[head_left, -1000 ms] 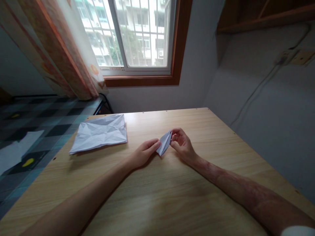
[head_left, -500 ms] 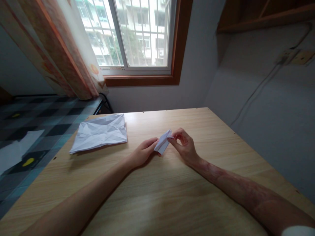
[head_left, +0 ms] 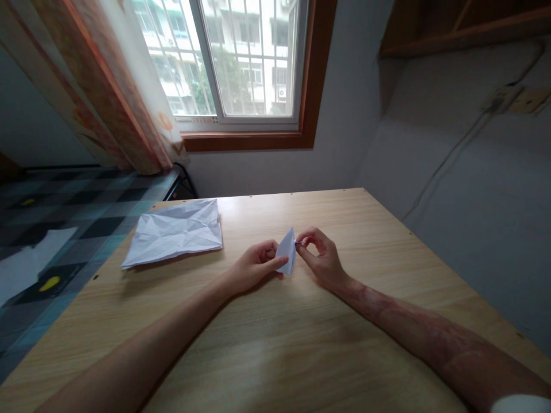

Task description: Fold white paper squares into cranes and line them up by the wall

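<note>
A small piece of folded white paper (head_left: pixel 286 251) is held above the middle of the table, between my two hands. My left hand (head_left: pixel 259 262) is closed on its left side, the thumb lying across the near face and the other fingers curled behind. My right hand (head_left: pixel 321 252) pinches the paper's right edge between thumb and forefinger; the pinched part is mostly covered by the fingertips. The paper stands on edge, its pointed top facing away from me.
Creased white sheets (head_left: pixel 176 234) lie at the wooden table's (head_left: pixel 275 355) far left corner. Left of the table, more white paper (head_left: pixel 32 261) rests on a checked bed (head_left: pixel 86 198). A window (head_left: pixel 249 63) is behind the table, and a wall with a cable (head_left: pixel 443 160) stands on the right.
The folded paper has turned more upright, showing a broader flat face. My left thumb has moved onto that face. My right hand keeps its pinch almost in place.
</note>
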`<action>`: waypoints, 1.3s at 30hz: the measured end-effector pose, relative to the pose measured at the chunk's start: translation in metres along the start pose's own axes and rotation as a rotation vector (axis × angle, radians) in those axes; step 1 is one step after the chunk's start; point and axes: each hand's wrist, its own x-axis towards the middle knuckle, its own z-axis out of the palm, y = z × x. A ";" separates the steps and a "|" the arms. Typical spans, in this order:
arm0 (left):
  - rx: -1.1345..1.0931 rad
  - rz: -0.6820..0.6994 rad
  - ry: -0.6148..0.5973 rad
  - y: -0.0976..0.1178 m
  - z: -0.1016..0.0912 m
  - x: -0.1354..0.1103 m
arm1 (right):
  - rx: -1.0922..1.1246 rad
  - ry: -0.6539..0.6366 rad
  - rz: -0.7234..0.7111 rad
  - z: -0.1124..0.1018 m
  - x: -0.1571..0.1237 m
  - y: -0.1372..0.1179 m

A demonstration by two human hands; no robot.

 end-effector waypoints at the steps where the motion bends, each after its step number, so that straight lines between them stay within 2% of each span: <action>1: 0.003 0.007 0.008 0.000 0.000 0.000 | 0.001 -0.022 -0.006 -0.001 0.000 -0.002; 4: 0.030 0.024 0.035 0.000 0.000 0.000 | 0.020 -0.060 0.001 -0.002 0.000 -0.005; 10: 0.076 0.042 0.062 0.000 0.002 -0.002 | 0.035 -0.009 0.079 0.000 0.000 0.000; 18: 0.329 0.116 0.154 0.006 0.007 -0.004 | 0.048 -0.016 0.076 -0.001 -0.002 0.003; 26: 0.411 0.143 0.189 0.006 0.008 -0.005 | 0.236 -0.067 0.157 0.002 0.002 0.002; 39: 0.558 0.167 0.168 0.004 0.006 -0.010 | 0.277 -0.099 0.226 0.002 0.004 0.007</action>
